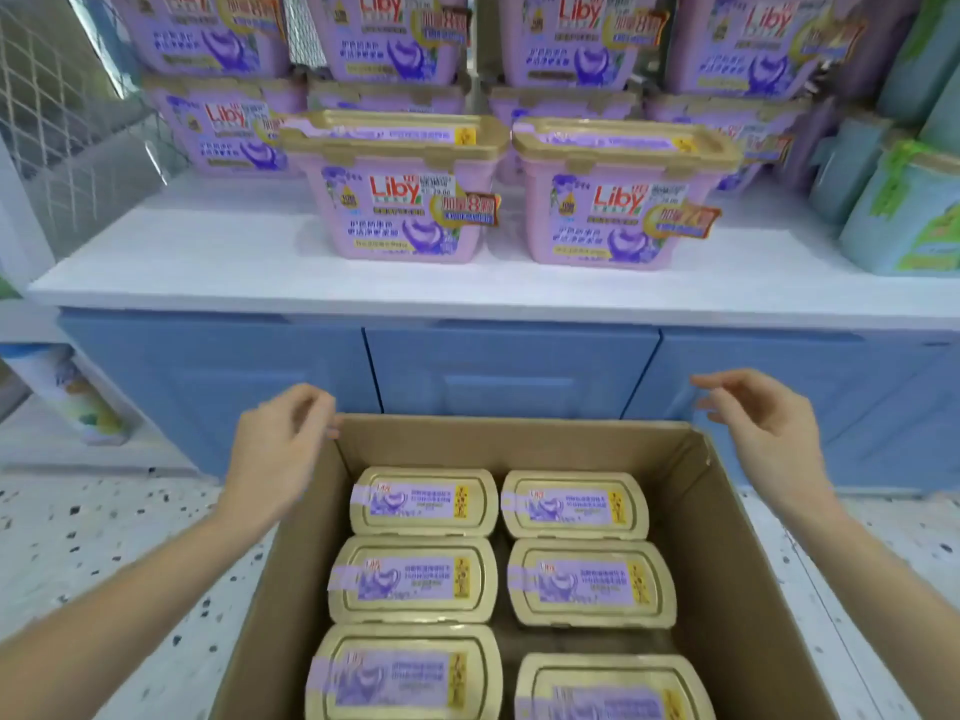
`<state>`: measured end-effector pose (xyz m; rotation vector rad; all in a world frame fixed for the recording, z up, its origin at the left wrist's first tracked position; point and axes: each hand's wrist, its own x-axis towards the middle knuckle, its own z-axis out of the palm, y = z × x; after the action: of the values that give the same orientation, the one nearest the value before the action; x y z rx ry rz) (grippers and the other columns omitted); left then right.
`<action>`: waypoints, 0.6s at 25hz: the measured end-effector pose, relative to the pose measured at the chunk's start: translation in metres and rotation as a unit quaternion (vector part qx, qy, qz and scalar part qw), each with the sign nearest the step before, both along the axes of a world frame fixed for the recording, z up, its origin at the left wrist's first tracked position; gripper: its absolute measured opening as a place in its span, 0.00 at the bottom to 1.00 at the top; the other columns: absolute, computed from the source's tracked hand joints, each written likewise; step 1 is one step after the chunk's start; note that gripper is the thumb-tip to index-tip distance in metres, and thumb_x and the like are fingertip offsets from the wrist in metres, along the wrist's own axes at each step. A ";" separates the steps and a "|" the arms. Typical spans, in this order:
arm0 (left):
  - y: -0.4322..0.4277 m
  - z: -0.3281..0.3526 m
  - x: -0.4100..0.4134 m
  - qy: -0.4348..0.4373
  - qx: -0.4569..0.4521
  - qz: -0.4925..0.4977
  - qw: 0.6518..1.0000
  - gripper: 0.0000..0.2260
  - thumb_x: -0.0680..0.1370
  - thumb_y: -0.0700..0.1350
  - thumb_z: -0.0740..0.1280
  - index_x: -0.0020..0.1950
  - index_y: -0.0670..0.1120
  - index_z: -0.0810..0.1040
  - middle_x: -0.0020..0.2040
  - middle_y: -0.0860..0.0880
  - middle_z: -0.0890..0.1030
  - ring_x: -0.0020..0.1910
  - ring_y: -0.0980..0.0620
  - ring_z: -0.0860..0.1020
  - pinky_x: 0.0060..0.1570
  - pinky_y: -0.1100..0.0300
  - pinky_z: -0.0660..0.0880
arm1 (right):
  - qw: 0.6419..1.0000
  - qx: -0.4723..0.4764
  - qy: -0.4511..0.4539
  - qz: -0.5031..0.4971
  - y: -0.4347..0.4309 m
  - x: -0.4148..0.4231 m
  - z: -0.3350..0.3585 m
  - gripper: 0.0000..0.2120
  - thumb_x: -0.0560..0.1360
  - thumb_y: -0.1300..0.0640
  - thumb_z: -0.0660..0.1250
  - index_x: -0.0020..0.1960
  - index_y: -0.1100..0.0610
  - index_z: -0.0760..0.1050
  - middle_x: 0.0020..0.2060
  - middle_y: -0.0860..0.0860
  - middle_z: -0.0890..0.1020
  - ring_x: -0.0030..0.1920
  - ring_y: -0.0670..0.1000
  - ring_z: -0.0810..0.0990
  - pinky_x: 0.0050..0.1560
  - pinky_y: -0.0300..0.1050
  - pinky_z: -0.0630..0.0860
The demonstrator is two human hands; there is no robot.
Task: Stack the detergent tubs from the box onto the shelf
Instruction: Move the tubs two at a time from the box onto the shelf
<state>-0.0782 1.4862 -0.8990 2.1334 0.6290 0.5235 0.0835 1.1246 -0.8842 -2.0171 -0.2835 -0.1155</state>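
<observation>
An open cardboard box (696,511) stands on the floor with several gold-lidded detergent tubs (423,501) packed in two columns. On the white shelf (208,262) two pink tubs stand side by side at the front, one on the left (397,200) and one on the right (621,210), with more stacked behind them. My left hand (275,449) hovers at the box's far left corner, fingers loosely curled, holding nothing. Above the far right corner, my right hand (763,418) is open and empty.
Blue cabinet doors (509,371) run under the shelf, just behind the box. Teal tubs (904,210) crowd the shelf's right end. A wire mesh panel (67,122) closes the left side. Speckled floor (104,537) lies on both sides of the box.
</observation>
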 end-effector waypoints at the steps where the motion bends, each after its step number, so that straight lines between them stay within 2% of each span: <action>1: -0.011 -0.020 -0.009 0.038 0.015 -0.022 0.999 0.12 0.76 0.51 0.59 0.40 0.47 0.77 0.38 0.50 0.83 0.38 0.60 0.80 0.45 0.54 0.74 | 1.000 -0.027 0.011 -0.003 -0.001 -0.009 -0.016 0.09 0.75 0.61 0.62 0.44 0.50 0.78 0.40 0.44 0.84 0.45 0.45 0.82 0.49 0.39 0.76; 3: -0.029 -0.059 -0.023 0.134 0.021 -0.062 0.989 0.10 0.78 0.49 0.60 0.48 0.45 0.78 0.45 0.49 0.82 0.46 0.51 0.79 0.46 0.56 0.70 | 0.990 -0.115 0.083 0.011 -0.002 -0.025 -0.051 0.06 0.75 0.58 0.63 0.51 0.54 0.77 0.46 0.49 0.83 0.52 0.53 0.80 0.52 0.44 0.73; 5: -0.037 -0.093 -0.033 0.228 -0.025 -0.055 0.972 0.13 0.78 0.48 0.60 0.58 0.43 0.76 0.51 0.45 0.80 0.55 0.43 0.77 0.50 0.57 0.68 | 0.956 -0.208 0.205 0.033 -0.006 -0.038 -0.089 0.17 0.76 0.54 0.63 0.63 0.58 0.71 0.57 0.56 0.79 0.61 0.57 0.76 0.57 0.46 0.70; 7: -0.036 -0.121 -0.042 0.292 -0.078 -0.019 0.953 0.21 0.79 0.48 0.60 0.68 0.38 0.69 0.63 0.39 0.76 0.64 0.41 0.73 0.56 0.56 0.67 | 0.923 -0.236 0.302 0.033 -0.010 -0.049 -0.122 0.26 0.77 0.52 0.61 0.71 0.60 0.61 0.66 0.59 0.73 0.66 0.58 0.72 0.62 0.49 0.68; 9: -0.033 -0.145 -0.047 0.341 -0.125 0.019 0.931 0.25 0.78 0.49 0.61 0.70 0.35 0.64 0.67 0.38 0.73 0.66 0.39 0.71 0.59 0.55 0.67 | 0.906 -0.211 0.366 0.005 -0.015 -0.059 -0.148 0.29 0.77 0.53 0.62 0.73 0.62 0.56 0.68 0.62 0.70 0.67 0.60 0.70 0.65 0.51 0.67; 11: -0.032 -0.162 -0.046 0.350 -0.218 0.065 0.909 0.23 0.78 0.49 0.61 0.65 0.33 0.69 0.64 0.37 0.75 0.63 0.37 0.73 0.55 0.53 0.68 | 0.892 -0.144 0.427 -0.039 -0.020 -0.061 -0.168 0.31 0.76 0.55 0.63 0.73 0.64 0.55 0.67 0.62 0.71 0.66 0.60 0.71 0.65 0.52 0.68; 13: -0.035 -0.169 -0.043 0.337 -0.302 0.112 0.885 0.21 0.78 0.49 0.61 0.63 0.33 0.73 0.61 0.36 0.76 0.61 0.38 0.74 0.52 0.55 0.68 | 0.876 -0.084 0.469 -0.075 -0.024 -0.060 -0.180 0.30 0.76 0.55 0.63 0.72 0.65 0.57 0.66 0.62 0.72 0.63 0.60 0.73 0.64 0.52 0.69; 15: -0.036 -0.174 -0.040 0.318 -0.341 0.152 0.871 0.21 0.78 0.48 0.62 0.64 0.33 0.72 0.62 0.36 0.76 0.61 0.37 0.74 0.52 0.55 0.69 | 0.866 -0.059 0.490 -0.082 -0.027 -0.057 -0.187 0.25 0.76 0.54 0.63 0.69 0.66 0.64 0.62 0.62 0.76 0.56 0.58 0.76 0.62 0.53 0.71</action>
<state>-0.1185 1.4506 -1.0734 1.4894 1.3092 -0.2635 0.0262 1.0981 -1.0716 -1.9566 0.5426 0.8254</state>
